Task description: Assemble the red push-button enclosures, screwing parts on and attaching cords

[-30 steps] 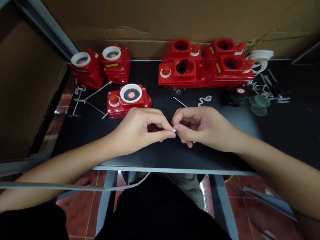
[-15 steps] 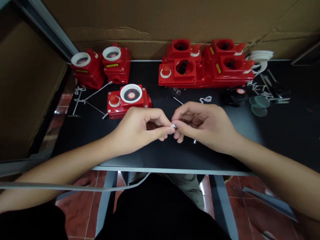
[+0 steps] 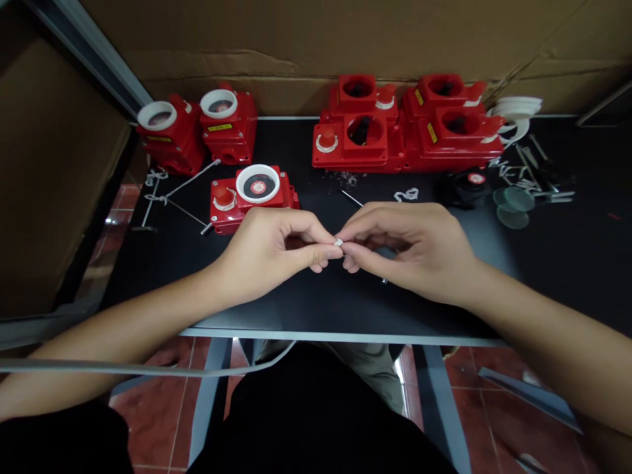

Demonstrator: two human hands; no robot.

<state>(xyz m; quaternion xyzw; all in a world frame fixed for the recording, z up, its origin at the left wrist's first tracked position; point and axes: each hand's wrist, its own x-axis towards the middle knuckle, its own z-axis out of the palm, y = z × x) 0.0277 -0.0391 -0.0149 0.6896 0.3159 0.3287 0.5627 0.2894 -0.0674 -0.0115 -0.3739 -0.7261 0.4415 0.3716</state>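
Above the black tabletop, my left hand (image 3: 276, 253) and my right hand (image 3: 415, 253) meet at their fingertips. Between them is a small white piece (image 3: 338, 242), too small to make out its kind. Both hands pinch it with thumb and forefinger. Behind my left hand lies a red box (image 3: 224, 201) with a white ring round a dark round window and a red knob. A thin metal rod (image 3: 351, 197) pokes out from behind my right hand, whose fingers cover its middle. A bit of white string (image 3: 405, 195) lies just beyond that hand.
Two red boxes with white rings (image 3: 227, 135) stand back left, near string tied to metal rods (image 3: 157, 197). Several open red housings (image 3: 350, 155) line the back. On the right are a black round part (image 3: 467, 189), glass discs (image 3: 513, 207), screws (image 3: 526, 168) and white rings (image 3: 516, 108).
My right hand's fingers have straightened a little and its forefinger has closed in on the white piece. Both hands have shifted only slightly.
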